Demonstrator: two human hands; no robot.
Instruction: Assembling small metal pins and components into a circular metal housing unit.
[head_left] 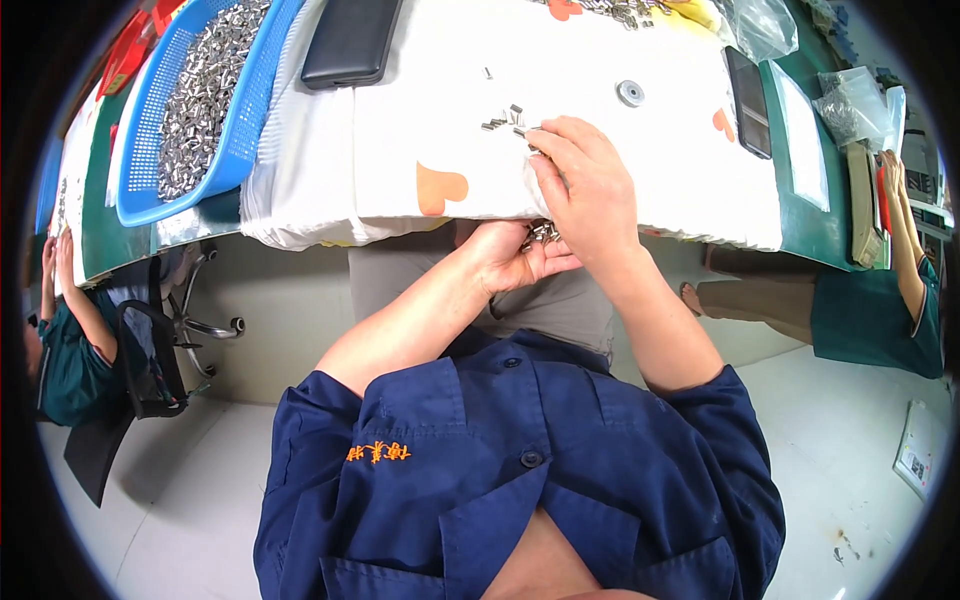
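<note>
Small metal pieces (495,126) lie loose on the white cloth (400,130) at ten o'clock from the right hand (592,182), the nearest of them right by its fingertips. More metal bits (541,232) sit in the left hand (503,258), toward its two o'clock side, just at the table's edge.

The right hand leans over the cloth with its back up, fingers bent toward ten o'clock and thumb standing apart from them; whether the fingertips pinch a piece cannot be told. Its forearm runs up toward eleven o'clock. The left hand, at between seven and eight o'clock from the right, is palm up in a loose cup, with its forearm pointing toward two o'clock.

A round metal disc (630,93) lies at one o'clock from the right hand; a blue basket (237,135) of similar pieces stands at ten o'clock from the left.
</note>
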